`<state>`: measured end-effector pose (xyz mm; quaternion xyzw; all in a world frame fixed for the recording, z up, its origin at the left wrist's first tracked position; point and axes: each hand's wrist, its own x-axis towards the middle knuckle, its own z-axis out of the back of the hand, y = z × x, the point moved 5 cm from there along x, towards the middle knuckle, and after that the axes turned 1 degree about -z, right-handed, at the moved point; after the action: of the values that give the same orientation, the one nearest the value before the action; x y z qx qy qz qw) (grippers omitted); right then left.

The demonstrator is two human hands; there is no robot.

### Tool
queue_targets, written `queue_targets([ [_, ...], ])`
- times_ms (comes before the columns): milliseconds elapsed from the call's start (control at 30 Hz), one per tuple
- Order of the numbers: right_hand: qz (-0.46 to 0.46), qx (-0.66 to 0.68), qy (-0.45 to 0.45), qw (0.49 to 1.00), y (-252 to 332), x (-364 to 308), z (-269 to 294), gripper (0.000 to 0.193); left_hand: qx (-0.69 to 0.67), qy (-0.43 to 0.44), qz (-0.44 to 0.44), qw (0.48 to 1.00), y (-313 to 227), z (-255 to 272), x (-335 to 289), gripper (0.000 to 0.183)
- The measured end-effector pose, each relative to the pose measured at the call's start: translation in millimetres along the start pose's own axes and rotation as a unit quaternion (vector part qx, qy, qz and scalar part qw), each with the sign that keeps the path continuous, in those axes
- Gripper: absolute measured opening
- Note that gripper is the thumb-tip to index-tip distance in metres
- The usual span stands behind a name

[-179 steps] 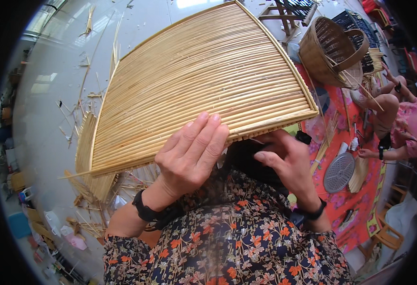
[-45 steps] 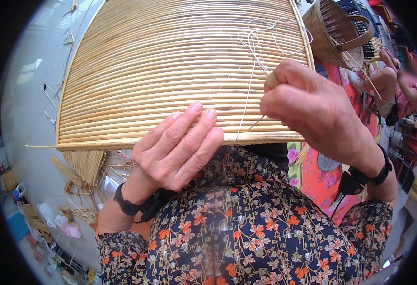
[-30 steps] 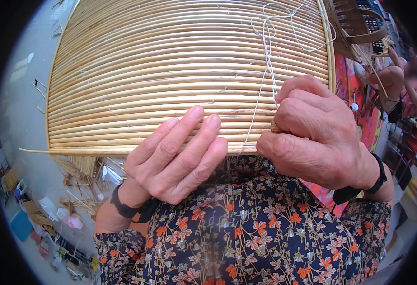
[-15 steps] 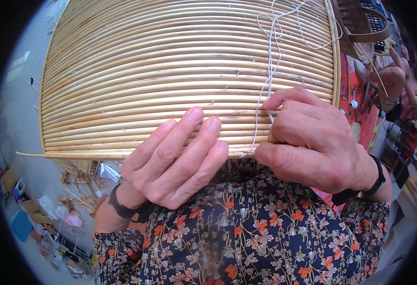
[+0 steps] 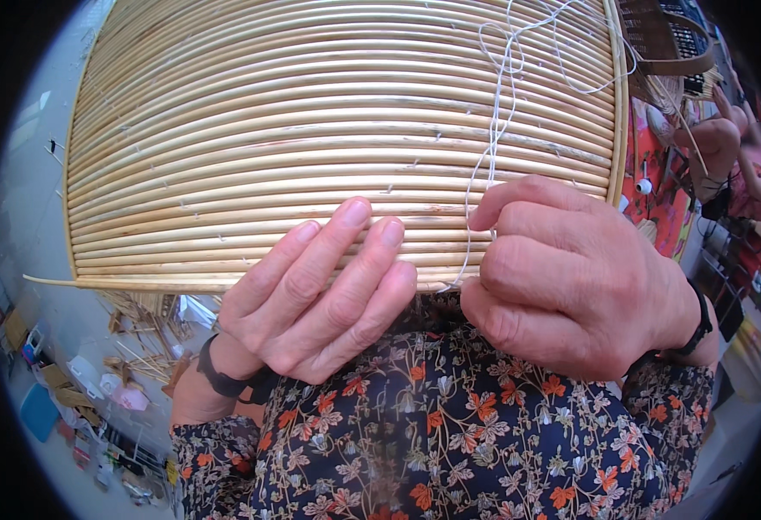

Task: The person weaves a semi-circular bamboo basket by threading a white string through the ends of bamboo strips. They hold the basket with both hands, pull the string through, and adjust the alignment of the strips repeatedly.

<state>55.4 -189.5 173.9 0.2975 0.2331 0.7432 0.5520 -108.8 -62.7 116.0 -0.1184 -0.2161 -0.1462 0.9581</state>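
A large panel of pale, round canes (image 5: 285, 143) laid side by side stretches in front of me, its near edge against my body. White thread (image 5: 495, 130) runs down its right part in loose loops and reaches the near edge. My left hand (image 5: 315, 290) rests on that edge, fingers stretched out over the nearest canes. To its right, my right hand (image 5: 562, 269) is closed, with the thread running in under its curled fingers. Its thumb and fingertips are partly hidden, so anything else in the grip does not show.
One thin cane end (image 5: 47, 279) sticks out past the panel's near left corner. A brown basket (image 5: 670, 52) with a handle stands beyond the right edge. Another person (image 5: 753, 173) is at the far right. Cane scraps (image 5: 142, 321) litter the floor at the left.
My right hand has drawn slightly toward me and away from the canes. The panel sits slightly differently in view; my left hand has stayed almost still.
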Motion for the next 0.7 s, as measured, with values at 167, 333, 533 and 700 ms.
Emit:
queue_targets([
  [167, -0.005, 0.002, 0.001, 1.000, 6.2, -0.9, -0.8, 0.029, 0.000, 0.011, -0.001, 1.000, -1.8, 1.2, -1.9, 0.018],
  [333, -0.004, 0.004, -0.017, 1.000, 3.8, -6.4, -3.1, 0.029, -0.008, 0.010, 0.004, 1.000, -0.3, 2.5, -4.2, 0.016],
  [533, -0.010, 0.019, -0.024, 0.999, 0.7, -4.9, 0.5, 0.028, 0.001, 0.007, -0.012, 1.000, 1.2, 2.3, -4.2, 0.015],
  [700, -0.016, 0.013, -0.015, 1.000, 1.0, 2.1, 0.4, 0.029, 0.000, 0.034, -0.009, 0.999, 0.0, 5.5, 0.0, 0.016],
])
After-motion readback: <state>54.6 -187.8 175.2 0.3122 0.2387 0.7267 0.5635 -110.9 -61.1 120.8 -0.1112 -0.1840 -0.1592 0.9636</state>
